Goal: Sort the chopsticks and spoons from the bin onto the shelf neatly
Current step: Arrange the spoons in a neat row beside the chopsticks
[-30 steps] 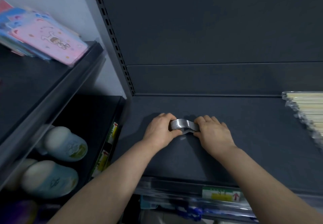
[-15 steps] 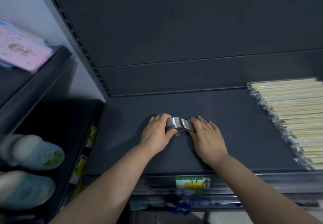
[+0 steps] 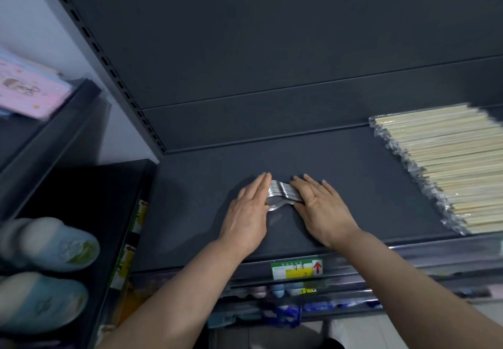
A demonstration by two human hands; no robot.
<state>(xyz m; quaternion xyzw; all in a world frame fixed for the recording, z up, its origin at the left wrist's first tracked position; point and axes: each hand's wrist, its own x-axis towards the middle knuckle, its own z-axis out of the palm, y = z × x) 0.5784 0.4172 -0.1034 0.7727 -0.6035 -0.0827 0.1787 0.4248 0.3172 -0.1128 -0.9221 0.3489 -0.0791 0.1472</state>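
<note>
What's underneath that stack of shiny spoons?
Only the bare dark shelf shows under the spoons. The left hand and right hand cover the stack's sides, hiding whatever lies there.

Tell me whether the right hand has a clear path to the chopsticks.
Probably yes: only bare shelf lies between the right hand, pressed flat against the spoons, and the chopsticks to its right.

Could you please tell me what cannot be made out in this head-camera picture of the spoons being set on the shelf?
Stack of spoons: partly covered by the left hand and right hand, so no count.
Packed chopsticks: cut off by the right edge, blurred at the top.
Price label: print too small to read.
Bin: outside the head view.
</note>
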